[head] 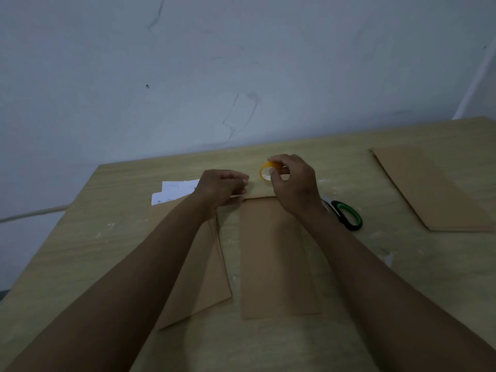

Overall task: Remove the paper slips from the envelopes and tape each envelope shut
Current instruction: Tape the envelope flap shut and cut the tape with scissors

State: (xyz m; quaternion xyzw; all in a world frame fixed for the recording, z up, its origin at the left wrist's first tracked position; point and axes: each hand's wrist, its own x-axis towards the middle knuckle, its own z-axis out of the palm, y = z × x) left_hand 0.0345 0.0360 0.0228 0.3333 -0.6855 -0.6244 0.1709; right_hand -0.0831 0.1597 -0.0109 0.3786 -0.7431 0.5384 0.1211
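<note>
A brown envelope (276, 253) lies lengthwise in the middle of the wooden table (80, 251). My right hand (295, 183) pinches a yellow tape roll (265, 170) just above the envelope's far end. My left hand (220, 187) hovers at that same end with its fingers curled and fingertips together; whether they pinch a tape end I cannot tell. A stack of brown envelopes (204, 277) lies to the left, partly under my left forearm. White paper slips (171, 193) lie beyond that stack.
Scissors with black and green handles (347, 214) lie to the right of the middle envelope, partly behind my right wrist. More brown envelopes (429, 189) lie at the far right. A grey wall (241, 63) borders the table's far edge.
</note>
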